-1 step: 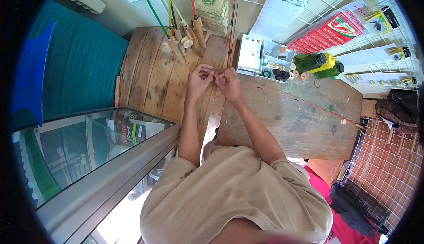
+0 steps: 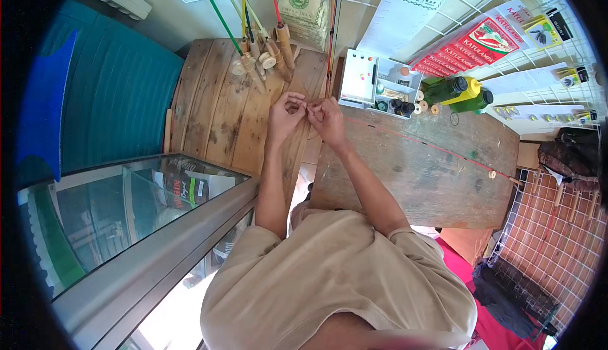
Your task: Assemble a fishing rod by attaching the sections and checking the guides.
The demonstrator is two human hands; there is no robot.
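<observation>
Above the wooden tables, my left hand [image 2: 288, 111] and my right hand [image 2: 326, 117] meet with their fingertips close together. Each pinches with thumb and forefinger; whatever is between them is too small to make out. The other fingers of both hands are curled. A thin red fishing rod [image 2: 423, 141] lies across the darker table, its narrow end running toward my right hand. Whether that end reaches my fingers cannot be seen. Beyond my left hand, several fishing rods with cork-coloured handles [image 2: 284, 49] stand upright together.
A white box [image 2: 360, 78] with small bottles sits behind my right hand, beside wooden rings [image 2: 435, 109] and green and yellow bottles [image 2: 474, 100]. A glass display case [image 2: 152, 192] borders the left. Packets hang on a white wire grid [image 2: 367, 2]. A gap separates the two tables.
</observation>
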